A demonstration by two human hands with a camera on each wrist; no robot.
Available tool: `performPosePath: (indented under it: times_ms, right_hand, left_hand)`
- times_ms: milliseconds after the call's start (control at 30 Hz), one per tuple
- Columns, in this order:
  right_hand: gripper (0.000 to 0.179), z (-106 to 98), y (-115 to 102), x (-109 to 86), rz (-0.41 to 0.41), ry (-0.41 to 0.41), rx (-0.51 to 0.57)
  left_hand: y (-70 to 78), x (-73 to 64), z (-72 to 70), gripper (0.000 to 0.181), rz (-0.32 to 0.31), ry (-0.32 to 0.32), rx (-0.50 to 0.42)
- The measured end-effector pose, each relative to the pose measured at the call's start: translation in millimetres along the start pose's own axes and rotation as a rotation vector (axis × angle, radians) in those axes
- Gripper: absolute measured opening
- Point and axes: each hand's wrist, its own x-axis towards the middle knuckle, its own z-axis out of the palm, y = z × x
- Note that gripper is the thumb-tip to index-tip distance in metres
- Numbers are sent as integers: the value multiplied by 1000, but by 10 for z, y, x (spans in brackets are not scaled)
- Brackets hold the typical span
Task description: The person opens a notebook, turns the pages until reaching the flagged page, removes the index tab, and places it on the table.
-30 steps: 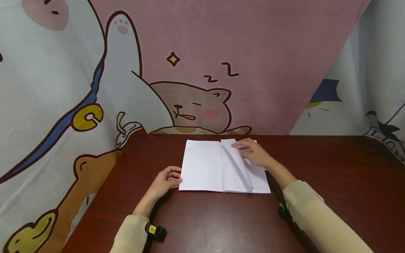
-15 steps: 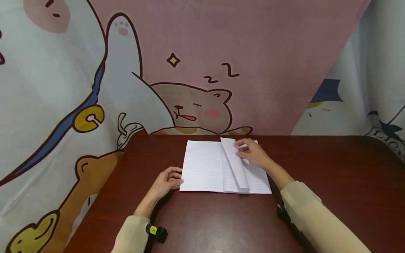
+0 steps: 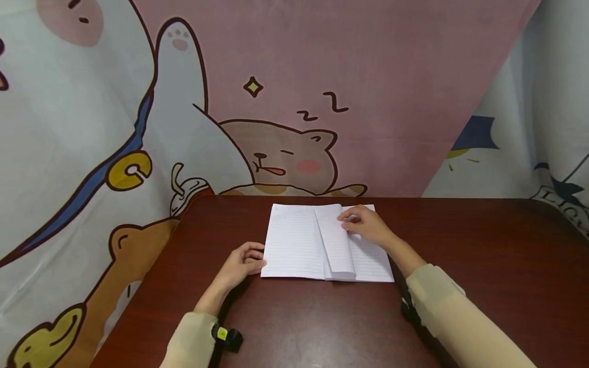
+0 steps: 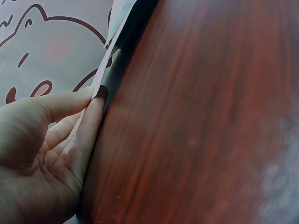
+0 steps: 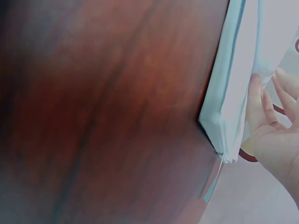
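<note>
A lined notebook (image 3: 292,243) lies spread on the table. Its lifted page (image 3: 337,248) stands curled over the right half, rolled leftward. My right hand (image 3: 368,226) pinches this page near its far right edge between thumb and fingers; in the right wrist view the thumb (image 5: 255,98) lies against the paper and the fingers are partly behind it. At the notebook's left edge, my left hand (image 3: 239,265) holds the border. The left wrist view shows the thumb (image 4: 70,102) on top of the sheets and the fingers underneath.
The dark red-brown wooden table (image 3: 294,322) extends on all sides of the notebook. Behind it hangs a cloth backdrop (image 3: 391,102) printed with cartoon animals. A black wrist camera (image 3: 232,339) is strapped at the left sleeve.
The lifted page has swung left, its near corner shifting toward the middle fold. My right hand moved slightly left and down with it. The left hand has stayed at the notebook's edge.
</note>
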Motion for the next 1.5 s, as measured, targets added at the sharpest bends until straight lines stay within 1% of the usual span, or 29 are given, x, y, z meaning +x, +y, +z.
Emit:
performPosePath:
  times_ms: [133, 333, 567, 767, 933, 1000, 1133, 1233, 1367, 1500]
  right_hand:
    - [22, 4, -3, -1, -20, -18, -29]
    - [25, 34, 7, -7, -33, -47, -9]
    - [28, 49, -3, 14, -36, -21, -59]
    - [33, 54, -25, 41, -14, -62, -31]
    - [34, 75, -52, 60, -33, -79, -14]
    - [35, 92, -62, 68, -28, -88, 13]
    - [37, 134, -74, 81, 16, -108, 89]
    - [40, 164, -90, 79, 44, -114, 115]
    - [42, 180, -108, 61, 65, -122, 92]
    - [34, 168, -113, 40, 62, -122, 44]
  left_hand:
    - [8, 8, -7, 42, 3, -5, 8]
    - [12, 20, -17, 42, 0, -6, 24]
    - [33, 42, -30, 42, 1, -10, 23]
    - [33, 61, -52, 41, 10, -20, 32]
    - [28, 67, -74, 41, 6, -26, 30]
    - [23, 69, -87, 42, -5, -30, 21]
    - [4, 72, -108, 43, -9, -47, -3]
    - [-12, 65, -109, 43, -7, -50, -3]
    - [-21, 44, -94, 44, -14, -51, 6]
    - [-16, 34, -65, 45, -7, -60, -4]
